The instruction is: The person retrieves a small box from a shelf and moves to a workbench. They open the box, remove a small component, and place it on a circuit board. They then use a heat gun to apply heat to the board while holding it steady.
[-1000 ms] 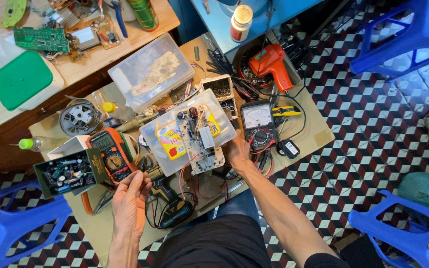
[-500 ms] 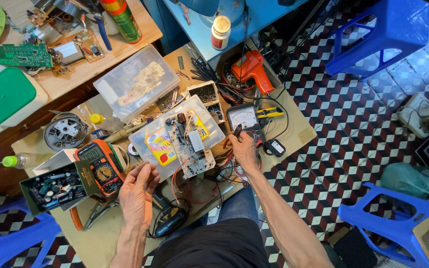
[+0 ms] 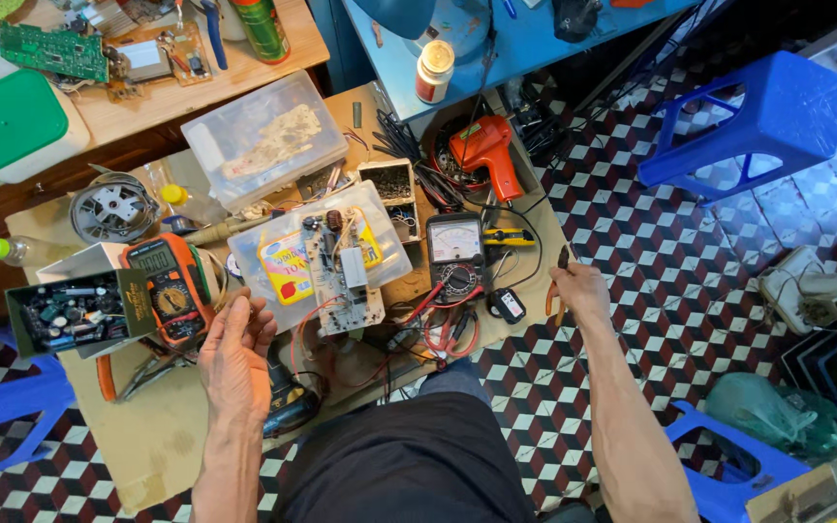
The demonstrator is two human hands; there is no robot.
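Observation:
My left hand (image 3: 235, 354) hovers open, fingers apart, over the low cardboard-covered table (image 3: 157, 446), just right of an orange digital multimeter (image 3: 168, 287). My right hand (image 3: 574, 292) is off the table's right edge and grips a small pair of pliers (image 3: 561, 263) with orange handles, jaws pointing up. Between the hands a bare circuit board (image 3: 341, 278) with red wires lies on a clear plastic box (image 3: 288, 254). A black analog multimeter (image 3: 454, 248) with red and black leads sits right of it.
An orange soldering gun (image 3: 487, 155), a second clear box (image 3: 259, 136), a dark parts box (image 3: 74, 312) and a metal fan part (image 3: 111, 206) crowd the table. Blue stools (image 3: 750, 118) stand on the checkered floor. A wooden bench with a green lid (image 3: 4, 122) is behind.
My right hand left the circuit board and swung right past the table edge, now holding pliers. My left hand lifted slightly and opened. The camera view shifted.

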